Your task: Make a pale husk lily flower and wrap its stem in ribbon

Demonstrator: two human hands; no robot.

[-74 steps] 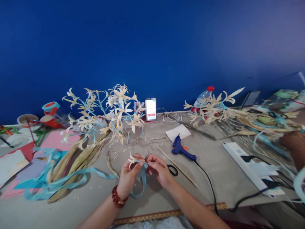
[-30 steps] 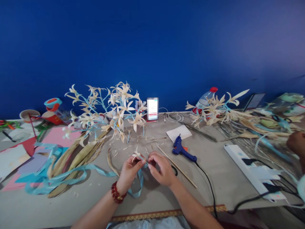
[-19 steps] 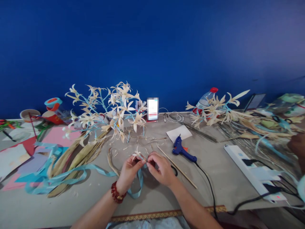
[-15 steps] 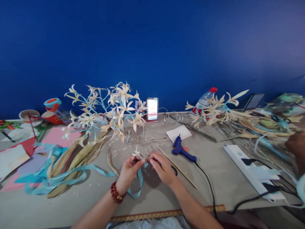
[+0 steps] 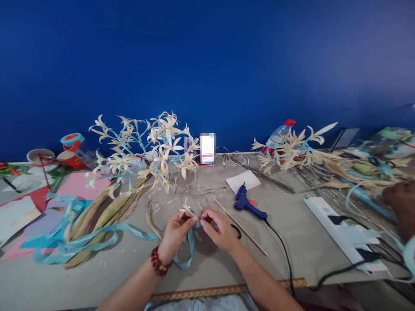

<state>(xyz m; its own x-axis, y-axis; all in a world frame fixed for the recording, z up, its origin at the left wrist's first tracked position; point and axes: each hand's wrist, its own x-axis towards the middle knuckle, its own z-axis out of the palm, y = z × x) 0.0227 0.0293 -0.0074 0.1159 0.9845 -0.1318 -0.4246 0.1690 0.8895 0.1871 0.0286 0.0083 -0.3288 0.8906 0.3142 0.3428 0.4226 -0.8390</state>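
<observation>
Between thumb and fingers, my left hand (image 5: 177, 231) pinches a small cream-coloured artificial flower (image 5: 186, 208) by its thin blue-wrapped stem. My right hand (image 5: 218, 226) is closed at the stem's lower end, its thumb and finger meeting close to the left fingertips; the exact pinch is partly hidden. A light-blue ribbon (image 5: 191, 246) hangs in a loop below my left hand and curls on the table. To the right of my right hand lie a thin wooden stick (image 5: 248, 233) and a blue glue gun (image 5: 249, 206).
Behind my hands stands a branching bunch of cream flowers (image 5: 168, 147). Dried husks (image 5: 110, 211) and coloured paper (image 5: 82, 185) lie left. A white power strip (image 5: 337, 233) with black cables sits right, near another person's hand (image 5: 400, 205). A phone (image 5: 207, 149) leans at the wall.
My right hand has shifted slightly left, its fingertips now at the stem's end against my left fingertips. The other person's hand at the far right has moved a little left.
</observation>
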